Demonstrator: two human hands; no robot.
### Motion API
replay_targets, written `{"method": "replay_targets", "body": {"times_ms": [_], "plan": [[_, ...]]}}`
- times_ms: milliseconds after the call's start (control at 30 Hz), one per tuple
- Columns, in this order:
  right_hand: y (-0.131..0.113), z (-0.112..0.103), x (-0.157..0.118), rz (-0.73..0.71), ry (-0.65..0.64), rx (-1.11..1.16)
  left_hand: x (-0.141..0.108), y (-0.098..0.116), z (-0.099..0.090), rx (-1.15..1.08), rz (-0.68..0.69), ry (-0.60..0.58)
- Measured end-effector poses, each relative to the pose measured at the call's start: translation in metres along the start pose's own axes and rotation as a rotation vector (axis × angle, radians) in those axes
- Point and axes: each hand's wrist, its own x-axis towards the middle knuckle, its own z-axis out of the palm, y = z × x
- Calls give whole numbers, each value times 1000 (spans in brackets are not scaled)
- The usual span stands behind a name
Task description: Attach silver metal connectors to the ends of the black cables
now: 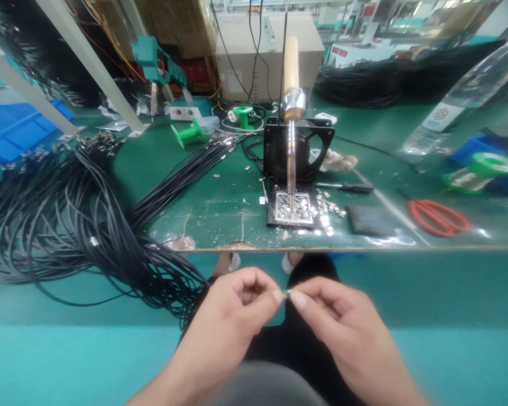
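Observation:
My left hand (241,310) and my right hand (342,316) meet over my lap, in front of the table edge. Thumb and forefinger of each are pinched together, tip to tip with the other hand. Between the fingertips shows a tiny shiny piece (285,294), too small to name. Ahead on the table, a soldering iron (291,152) with a wooden handle points tip down at a small tray (282,216) of little metal parts. A black fan frame (274,149) stands directly behind that tray.
Bundled black cables (110,225) spill over the table edge at left. Small metal pieces (327,208) lie scattered beside the tray. To the right are a dark sponge-like block (370,220), red-handled scissors (437,217), a solder spool (486,169) and a plastic bottle (444,115).

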Motion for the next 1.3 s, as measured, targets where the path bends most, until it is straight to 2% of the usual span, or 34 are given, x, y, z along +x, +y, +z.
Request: {"method": "replay_targets", "body": {"times_ms": [533, 1300], "plan": [[-3, 4, 1, 22, 17, 79, 8, -8, -1, -102, 54, 4], [-1, 7, 6, 15, 17, 119, 11, -6, -1, -158, 30, 19]]}}
